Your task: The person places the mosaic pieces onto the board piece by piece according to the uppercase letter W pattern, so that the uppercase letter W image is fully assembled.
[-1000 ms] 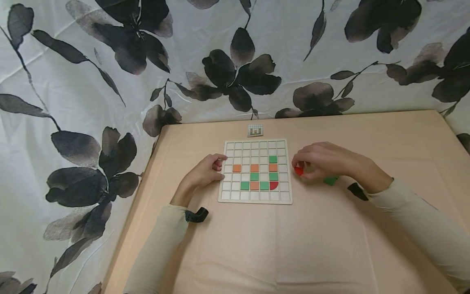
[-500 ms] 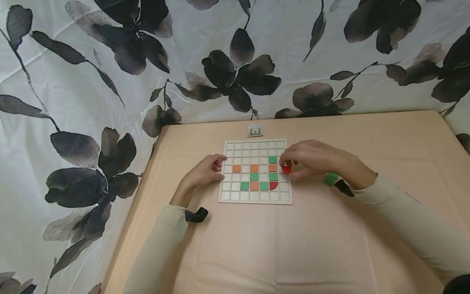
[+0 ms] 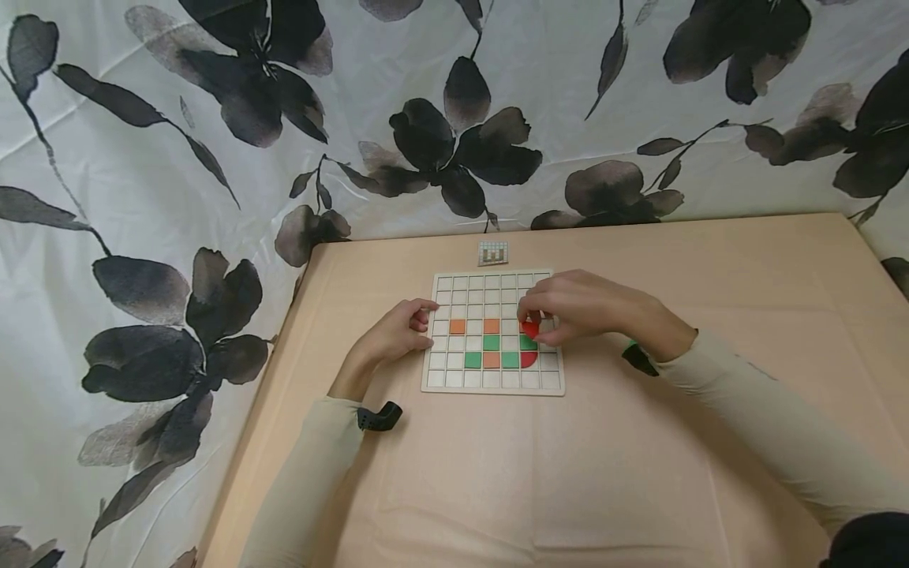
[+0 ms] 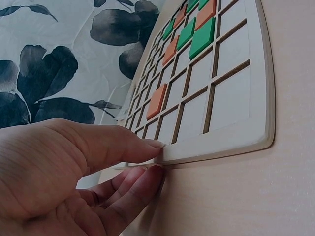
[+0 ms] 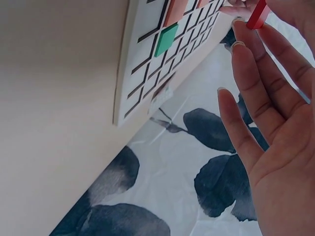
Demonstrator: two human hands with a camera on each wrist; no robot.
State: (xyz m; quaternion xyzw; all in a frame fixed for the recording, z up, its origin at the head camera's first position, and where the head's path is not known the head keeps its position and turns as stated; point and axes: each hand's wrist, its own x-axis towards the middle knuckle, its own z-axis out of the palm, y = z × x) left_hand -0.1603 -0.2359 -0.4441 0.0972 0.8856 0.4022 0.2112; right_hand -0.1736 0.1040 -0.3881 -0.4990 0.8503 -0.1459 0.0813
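Observation:
A white wooden grid board (image 3: 461, 383) lies on the table, with square green tiles (image 3: 491, 342) and orange tiles (image 3: 458, 326) set in its cells. One red rounded tile (image 3: 529, 359) sits in its right part. At the board's left edge my left hand (image 3: 394, 335) grips the rim: in the left wrist view the thumb lies on the frame and fingertips meet the edge beneath. Over the board's right side, my right hand (image 3: 585, 306) pinches another red tile (image 5: 258, 14) between thumb and fingers. That hand hides some cells below it.
Behind the board, near the table's back edge, lies a small card (image 3: 493, 252) with a grid picture. Something green (image 3: 629, 345) shows on the table beneath the right wrist, mostly hidden. A flower-patterned cloth (image 3: 490, 47) hangs behind and left of the table (image 3: 568, 473).
My right hand has carried the red tile leftward from beside the board to above its right-hand cells. The left hand has stayed at the board's edge.

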